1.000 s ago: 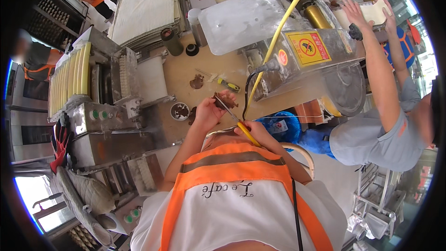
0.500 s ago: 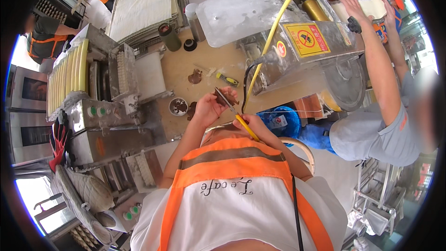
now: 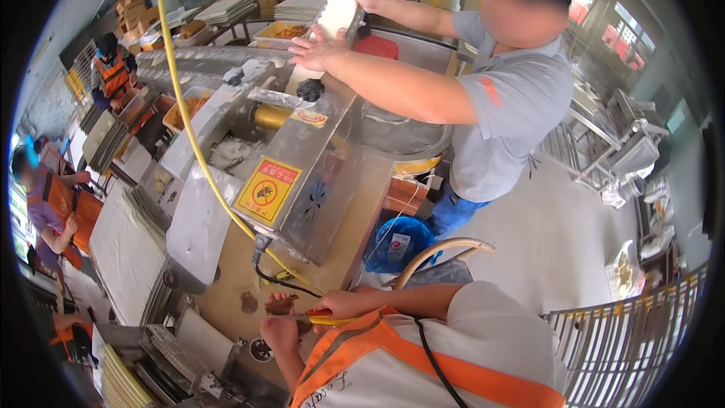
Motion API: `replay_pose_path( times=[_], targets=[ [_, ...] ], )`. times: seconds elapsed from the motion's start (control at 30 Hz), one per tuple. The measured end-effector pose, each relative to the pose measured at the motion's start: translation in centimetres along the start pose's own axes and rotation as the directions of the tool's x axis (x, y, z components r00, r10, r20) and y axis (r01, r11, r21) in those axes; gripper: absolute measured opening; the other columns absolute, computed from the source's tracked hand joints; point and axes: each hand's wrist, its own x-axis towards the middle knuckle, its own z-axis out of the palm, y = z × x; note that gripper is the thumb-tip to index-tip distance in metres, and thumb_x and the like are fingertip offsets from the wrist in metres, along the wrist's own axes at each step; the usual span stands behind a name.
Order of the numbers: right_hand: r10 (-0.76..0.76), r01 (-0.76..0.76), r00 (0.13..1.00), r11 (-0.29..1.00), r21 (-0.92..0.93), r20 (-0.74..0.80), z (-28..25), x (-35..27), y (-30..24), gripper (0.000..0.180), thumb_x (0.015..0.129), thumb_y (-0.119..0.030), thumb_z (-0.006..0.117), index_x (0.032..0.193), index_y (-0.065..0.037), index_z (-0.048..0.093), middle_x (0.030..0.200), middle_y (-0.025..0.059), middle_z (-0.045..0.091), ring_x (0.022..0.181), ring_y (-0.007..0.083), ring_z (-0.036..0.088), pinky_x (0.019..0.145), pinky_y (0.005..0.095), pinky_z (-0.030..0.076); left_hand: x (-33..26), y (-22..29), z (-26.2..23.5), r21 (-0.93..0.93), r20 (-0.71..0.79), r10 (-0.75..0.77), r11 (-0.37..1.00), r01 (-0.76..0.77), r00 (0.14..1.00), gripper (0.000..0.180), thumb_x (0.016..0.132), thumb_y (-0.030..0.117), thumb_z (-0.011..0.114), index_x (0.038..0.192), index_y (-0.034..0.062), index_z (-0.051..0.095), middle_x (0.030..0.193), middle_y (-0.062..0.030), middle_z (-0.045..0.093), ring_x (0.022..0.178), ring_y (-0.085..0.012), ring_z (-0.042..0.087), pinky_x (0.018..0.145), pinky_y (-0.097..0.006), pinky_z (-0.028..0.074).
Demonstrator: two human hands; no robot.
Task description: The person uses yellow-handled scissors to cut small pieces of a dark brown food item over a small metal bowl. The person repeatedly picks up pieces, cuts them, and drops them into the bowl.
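Observation:
My left hand (image 3: 281, 335) is closed on a flat dark brown piece (image 3: 282, 306) whose material I cannot make out. In my right hand (image 3: 346, 303) is a yellow-handled knife (image 3: 331, 321), its thin metal blade lying across the left hand just below the brown piece. Both hands are low in the view, in front of my orange apron and over the edge of the tan worktable (image 3: 226, 281). A small white cup (image 3: 260, 349) with dark contents stands beside my left forearm. A dark brown patch (image 3: 249, 302) lies on the tabletop close by.
A metal machine (image 3: 321, 181) with a yellow warning label stands beyond my hands, a yellow hose (image 3: 189, 121) hanging across it. At its far end a co-worker's hands (image 3: 321, 49) touch a pale slab (image 3: 336, 17). A blue bag-lined bin (image 3: 396, 245) and a stool (image 3: 442, 257) stand to the right.
My view has swung right and up, so my hands now appear lower and the co-worker nearer the middle. My hands still hold the brown piece and the knife.

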Motion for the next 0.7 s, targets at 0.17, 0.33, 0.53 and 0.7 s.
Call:
replay_pose_path(
  times=[0.17,0.33,0.53,0.7],
  targets=[
    [-0.379,0.435,0.773,0.901,-0.01,-0.509,-2.6,-4.1,-1.8,0.033,0.075,-0.028,0.069,0.092,-0.003,0.055,0.071,0.0069,0.056,0.063,0.0254,0.057,0.062,0.034,0.044,0.6,2.0,-1.2,0.047,0.055,-0.032,0.998,0.03,0.998,0.049,0.077,0.011,0.043,0.125,-0.0005,0.043,0.126,-0.0147,0.046,0.123,-0.026,0.04,0.101,-0.038,0.036],
    [-0.598,0.545,0.117,0.706,-0.453,-0.793,-11.8,-12.5,-9.8,0.045,0.07,-0.045,0.066,0.082,-0.006,0.049,0.069,0.0042,0.047,0.06,0.0198,0.048,0.057,0.0308,0.039,1.1,3.7,-2.2,0.066,0.028,0.066,0.996,-0.068,0.997,0.05,0.077,0.012,0.041,0.126,0.0013,0.044,0.129,-0.012,0.046,0.123,-0.0249,0.041,0.1,-0.039,0.037],
    [-0.904,0.397,-0.355,0.085,-0.914,-0.239,-18.5,-27.5,-26.5,0.065,0.062,-0.071,0.061,0.069,-0.01,0.039,0.065,0.0019,0.034,0.053,0.0128,0.033,0.045,0.026,0.029,4.0,3.4,-2.3,0.002,0.073,0.032,0.999,-0.032,0.997,0.05,0.077,0.011,0.039,0.126,-0.0002,0.043,0.129,-0.0137,0.046,0.125,-0.0262,0.038,0.102,-0.038,0.034],
    [-0.876,0.448,-0.255,0.267,-0.853,-0.408,-18.0,-34.9,-31.1,0.044,0.062,-0.046,0.065,0.063,-0.012,0.037,0.06,0.0007,0.031,0.053,0.0123,0.031,0.046,0.0244,0.025,4.0,3.9,-1.7,-0.016,0.127,0.025,1.0,-0.024,0.992,0.051,0.077,0.01,0.04,0.126,-0.0008,0.043,0.129,-0.014,0.046,0.125,-0.0272,0.038,0.103,-0.038,0.033]
  ],
)
